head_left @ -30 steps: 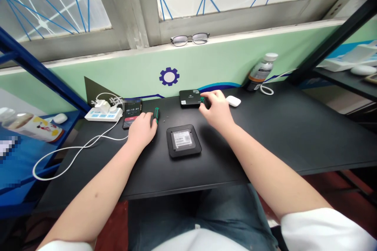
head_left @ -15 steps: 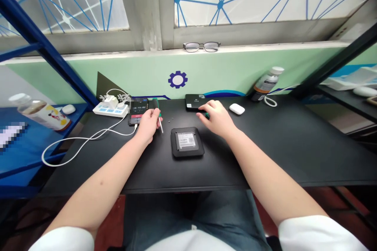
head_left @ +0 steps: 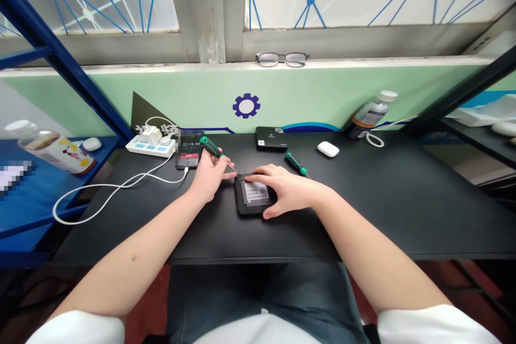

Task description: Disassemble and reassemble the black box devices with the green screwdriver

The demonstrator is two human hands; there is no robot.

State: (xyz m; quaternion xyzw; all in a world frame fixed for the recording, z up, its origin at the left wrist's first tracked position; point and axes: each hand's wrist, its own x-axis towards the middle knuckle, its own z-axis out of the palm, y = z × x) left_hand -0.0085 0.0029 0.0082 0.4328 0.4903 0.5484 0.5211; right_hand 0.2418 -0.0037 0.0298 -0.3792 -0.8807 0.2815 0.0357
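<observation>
My left hand grips a green-and-black screwdriver, tilted, with its shaft pointing down to the right. The shaft's tip is at the far left corner of a flat black square device, though contact is too small to make out. The device has a pale printed label on top. Across its right side lies my right hand, fingers over the far edge and thumb by the near edge, holding it against the table. A second green-and-black screwdriver rests beyond my right hand. One tiny screw-like piece lies behind the device.
Behind are a black box and a white earbud case. A phone with a white cable and a power strip sit at left. A bottle leans at the back right.
My left hand has moved slightly right and turned the screwdriver toward the device's corner. My right hand has left the area by the black box and the second screwdriver and come down onto the device.
</observation>
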